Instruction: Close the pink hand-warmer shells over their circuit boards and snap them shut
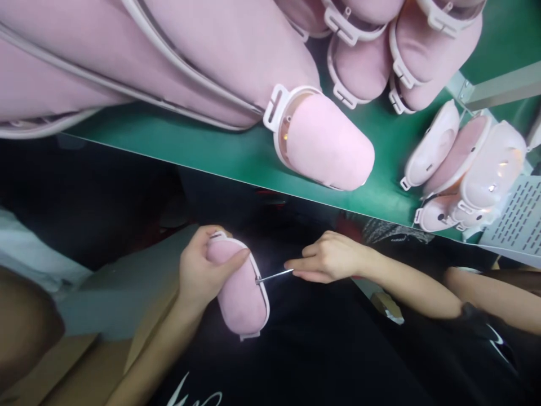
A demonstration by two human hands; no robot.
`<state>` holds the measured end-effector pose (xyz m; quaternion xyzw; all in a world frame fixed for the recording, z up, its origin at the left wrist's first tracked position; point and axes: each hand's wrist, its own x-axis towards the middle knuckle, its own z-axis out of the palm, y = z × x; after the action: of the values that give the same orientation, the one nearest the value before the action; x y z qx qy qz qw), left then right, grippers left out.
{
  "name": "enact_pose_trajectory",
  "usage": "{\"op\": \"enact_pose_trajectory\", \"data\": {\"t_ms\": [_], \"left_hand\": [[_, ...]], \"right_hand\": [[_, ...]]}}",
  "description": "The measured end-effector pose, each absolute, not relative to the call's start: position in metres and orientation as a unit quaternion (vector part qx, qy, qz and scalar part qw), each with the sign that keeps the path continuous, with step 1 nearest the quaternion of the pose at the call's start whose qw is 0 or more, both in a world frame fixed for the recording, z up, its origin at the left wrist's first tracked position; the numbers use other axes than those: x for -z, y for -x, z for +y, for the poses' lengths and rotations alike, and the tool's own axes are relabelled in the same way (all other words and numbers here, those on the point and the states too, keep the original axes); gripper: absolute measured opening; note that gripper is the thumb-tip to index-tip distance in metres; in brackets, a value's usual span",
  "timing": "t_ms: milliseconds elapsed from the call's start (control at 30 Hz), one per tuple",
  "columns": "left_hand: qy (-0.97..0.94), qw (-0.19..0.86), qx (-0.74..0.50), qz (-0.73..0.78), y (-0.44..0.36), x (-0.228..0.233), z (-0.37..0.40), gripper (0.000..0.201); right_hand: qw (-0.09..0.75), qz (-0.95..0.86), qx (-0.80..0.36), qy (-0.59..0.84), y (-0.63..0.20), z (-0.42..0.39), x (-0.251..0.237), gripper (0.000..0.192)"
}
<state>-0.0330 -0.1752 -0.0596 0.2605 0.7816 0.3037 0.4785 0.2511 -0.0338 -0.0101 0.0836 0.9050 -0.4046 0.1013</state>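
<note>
"Pink shell (240, 301) in your hand: where does it sit among everything around you?"

"Across the far side runs a green bench (203, 158), loaded with rounded pink pieces (236, 51). You have the shell off it, up in the air on the near side, a little left of centre, in front of your dark clothing (321, 338)."

"So what could go wrong for you?"

"Nothing visible supports the shell but your left hand (203, 273), so a hard push on its right edge could twist it out of your hold. A slip could send your slim metal tool (275, 275) across the pink face and mark it, or toward your left thumb, close to that edge. Prying too hard might nick the pale rim (266, 299)."

"And how are your arms set?"

"Your left forearm rises from the near left, thumb pressed on the shell's face; your other left fingers go mostly behind it, so their spread can't be told. Your right forearm slants in from the right. Your right hand (329, 256) is back upward, its fingertips seeming to pinch the tool's right end. The left tip meets the rim; whether it enters a gap is too small to tell."
</note>
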Motion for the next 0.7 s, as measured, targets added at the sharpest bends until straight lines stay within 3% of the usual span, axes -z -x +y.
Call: {"op": "enact_pose_trajectory", "data": {"t_ms": [167,400,533,700], "left_hand": [[-0.241,0.514,-0.306,0.764,0.029,0.068,-0.176,0.056],[-0.369,0.511,-0.122,0.766,0.030,0.037,-0.161,0.094],[-0.352,0.503,-0.092,0.784,0.025,0.024,-0.158,0.093],[-0.340,0.505,-0.081,0.789,0.023,0.025,-0.160,0.092]], "right_hand": [[0.090,0.902,0.415,-0.075,-0.256,-0.037,0.029,0.045],[0.195,0.927,0.307,-0.092,-0.230,-0.014,-0.049,0.042],[0.243,0.904,0.341,-0.087,-0.231,-0.013,-0.077,0.034],[0.253,0.878,0.402,-0.058,-0.235,-0.018,-0.068,0.030]]}}
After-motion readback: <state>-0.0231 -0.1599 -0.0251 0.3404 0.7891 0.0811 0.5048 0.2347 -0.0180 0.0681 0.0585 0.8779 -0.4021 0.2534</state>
